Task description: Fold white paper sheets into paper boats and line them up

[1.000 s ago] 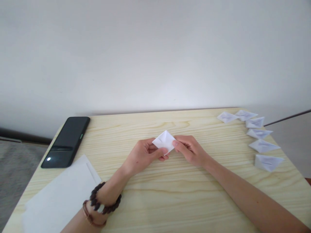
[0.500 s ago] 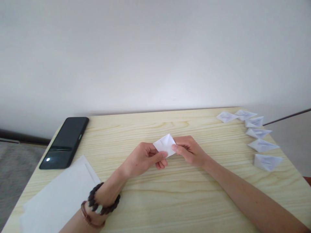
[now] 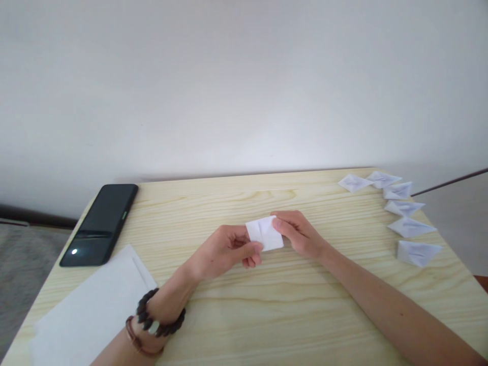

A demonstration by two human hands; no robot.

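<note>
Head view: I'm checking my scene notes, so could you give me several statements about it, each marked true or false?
1. The left hand and right hand both hold the small folded white paper piece. True.
2. The right hand holds a pen. False: it pinches the paper piece.
3. Flat white paper sheets lie beside the black rectangular phone. True.
4. The phone lies right of both hands. False: it lies to their left.
5. Six pointed, folded white paper shapes are at right. True.
</note>
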